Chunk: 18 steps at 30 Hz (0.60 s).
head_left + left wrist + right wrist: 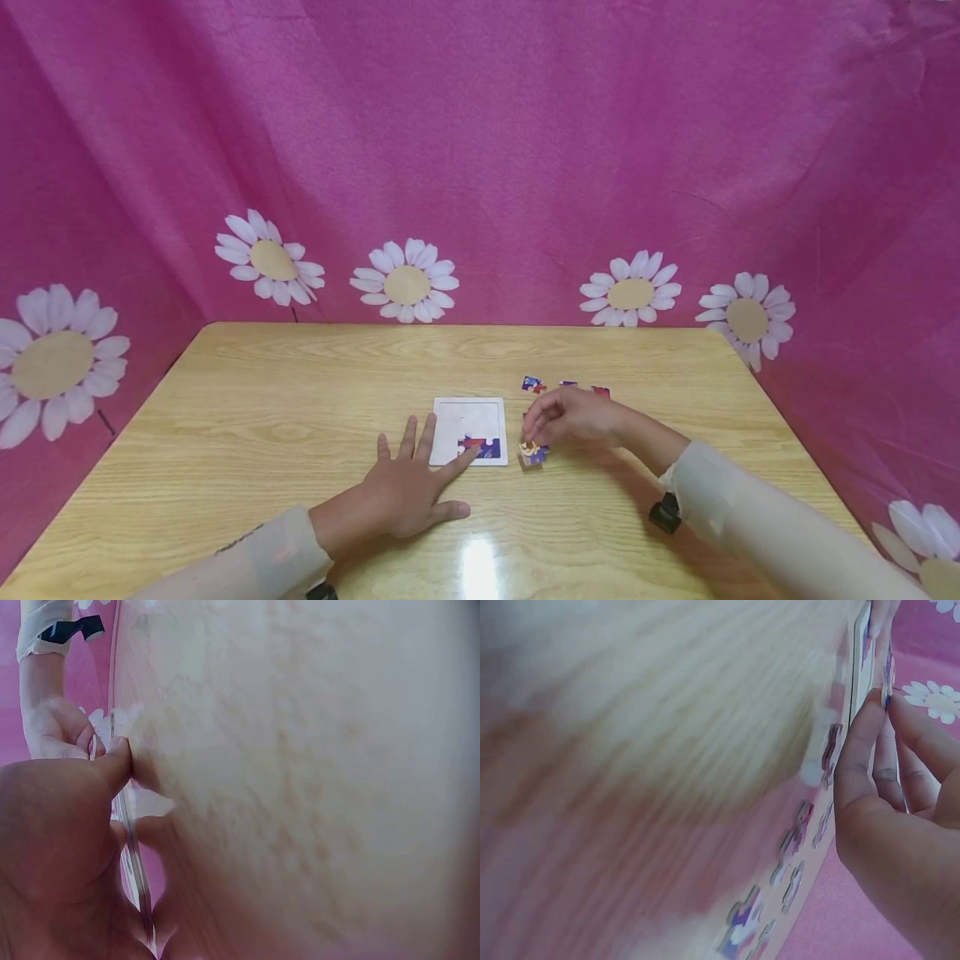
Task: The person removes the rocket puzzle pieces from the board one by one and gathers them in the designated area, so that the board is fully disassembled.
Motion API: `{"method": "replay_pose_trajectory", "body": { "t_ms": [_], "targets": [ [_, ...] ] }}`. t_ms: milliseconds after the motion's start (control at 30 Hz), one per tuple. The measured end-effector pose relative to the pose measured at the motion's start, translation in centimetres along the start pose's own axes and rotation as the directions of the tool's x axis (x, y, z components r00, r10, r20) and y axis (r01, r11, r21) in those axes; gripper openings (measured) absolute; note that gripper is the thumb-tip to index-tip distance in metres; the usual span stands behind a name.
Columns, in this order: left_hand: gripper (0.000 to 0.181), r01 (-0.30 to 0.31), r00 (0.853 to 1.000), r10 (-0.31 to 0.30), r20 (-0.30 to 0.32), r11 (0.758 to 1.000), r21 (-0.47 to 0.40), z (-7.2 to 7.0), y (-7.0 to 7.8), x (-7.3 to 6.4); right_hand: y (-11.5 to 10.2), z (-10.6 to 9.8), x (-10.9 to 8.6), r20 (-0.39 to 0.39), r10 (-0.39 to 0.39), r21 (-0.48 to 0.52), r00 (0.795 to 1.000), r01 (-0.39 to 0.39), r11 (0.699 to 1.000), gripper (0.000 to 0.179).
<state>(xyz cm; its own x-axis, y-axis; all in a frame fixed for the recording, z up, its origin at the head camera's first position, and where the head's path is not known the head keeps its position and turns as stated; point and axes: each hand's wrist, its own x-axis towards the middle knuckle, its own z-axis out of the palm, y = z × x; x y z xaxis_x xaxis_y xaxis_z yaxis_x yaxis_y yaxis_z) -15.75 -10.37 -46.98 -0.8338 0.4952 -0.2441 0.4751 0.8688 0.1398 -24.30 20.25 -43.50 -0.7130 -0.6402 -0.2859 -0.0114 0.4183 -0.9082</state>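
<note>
A square white puzzle tray (468,412) lies mid-table, with joined purple and red jigsaw pieces (487,449) in its lower right corner. My left hand (408,493) is spread with straight fingers, its index fingertip touching those pieces and other fingers near the tray's left edge. Just right of the tray, my right hand (570,418) pinches a jigsaw piece (532,455) between thumb and finger. In the right wrist view, that piece (886,698) is seen nearly edge-on at the fingertips. The left wrist view shows my left thumb (116,761) low over the table.
Loose jigsaw pieces lie around and behind the right hand, among them a blue and red piece (533,384) and a red piece (601,391). In the right wrist view, several pieces (742,922) lie along the wooden table (300,400). A pink flowered cloth (510,167) hangs behind.
</note>
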Motion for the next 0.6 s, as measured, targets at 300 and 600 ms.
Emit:
{"method": "replay_pose_trajectory", "body": {
  "t_ms": [300, 600],
  "targets": [
    [0.076, 0.017, 0.999, -0.016, 0.031, 0.999, -0.029, -1.7, 1.0, -0.9, 0.5, 0.4, -1.7, -0.058, 0.006, -0.004, 0.998, -0.006, 1.000, 0.013],
    [0.075, 0.003, 1.000, -0.002, 0.012, 1.000, -0.022, -1.3, 0.7, -0.8, 0.7, 0.7, -2.1, -0.086, -0.004, 0.005, 0.996, 0.005, 1.000, 0.013]
  ]
}}
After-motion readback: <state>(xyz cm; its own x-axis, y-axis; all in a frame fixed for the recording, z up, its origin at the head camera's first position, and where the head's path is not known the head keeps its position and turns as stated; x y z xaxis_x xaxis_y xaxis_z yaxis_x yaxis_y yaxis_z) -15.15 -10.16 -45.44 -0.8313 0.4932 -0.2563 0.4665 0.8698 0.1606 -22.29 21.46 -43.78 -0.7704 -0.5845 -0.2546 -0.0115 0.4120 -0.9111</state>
